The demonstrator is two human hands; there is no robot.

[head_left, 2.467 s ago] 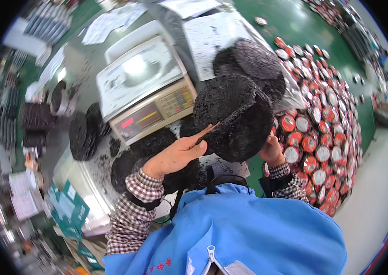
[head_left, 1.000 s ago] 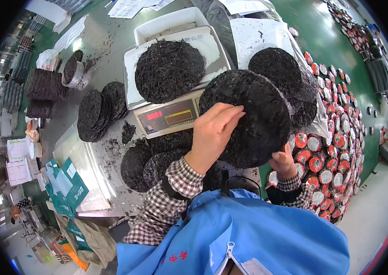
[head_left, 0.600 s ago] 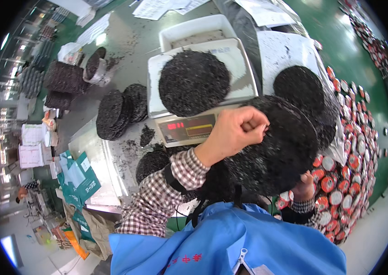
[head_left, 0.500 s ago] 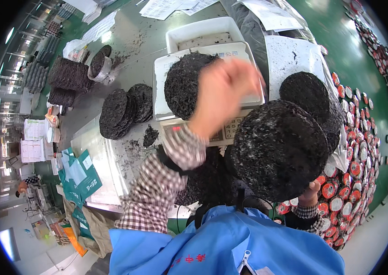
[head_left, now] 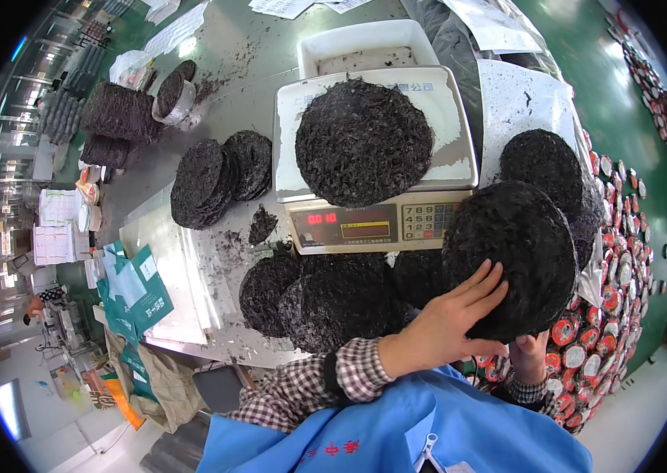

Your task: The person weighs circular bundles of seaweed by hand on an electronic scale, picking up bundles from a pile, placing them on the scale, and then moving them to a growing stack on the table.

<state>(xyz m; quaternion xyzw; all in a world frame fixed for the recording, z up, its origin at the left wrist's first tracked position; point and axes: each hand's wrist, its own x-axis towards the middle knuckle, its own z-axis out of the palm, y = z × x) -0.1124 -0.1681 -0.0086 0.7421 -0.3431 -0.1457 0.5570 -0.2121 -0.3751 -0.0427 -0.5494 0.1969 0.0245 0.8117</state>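
Your left hand [head_left: 450,327] lay flat, fingers spread, on the dark tea cake [head_left: 508,258] right of the scale [head_left: 377,185]. Your right hand [head_left: 529,359] gripped the cake from beneath, its fingers mostly hidden. A second cake [head_left: 363,140] sat on the scale.

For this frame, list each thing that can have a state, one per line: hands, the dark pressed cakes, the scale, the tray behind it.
left hand: open, fingers flat on the held cake
right hand: under the held cake, supporting it; grip mostly hidden
held cake: lifted, tilted, between both hands
cake on scale: lying flat on the pan
scale: on, red digits lit
white tray: nearly empty, a few crumbs
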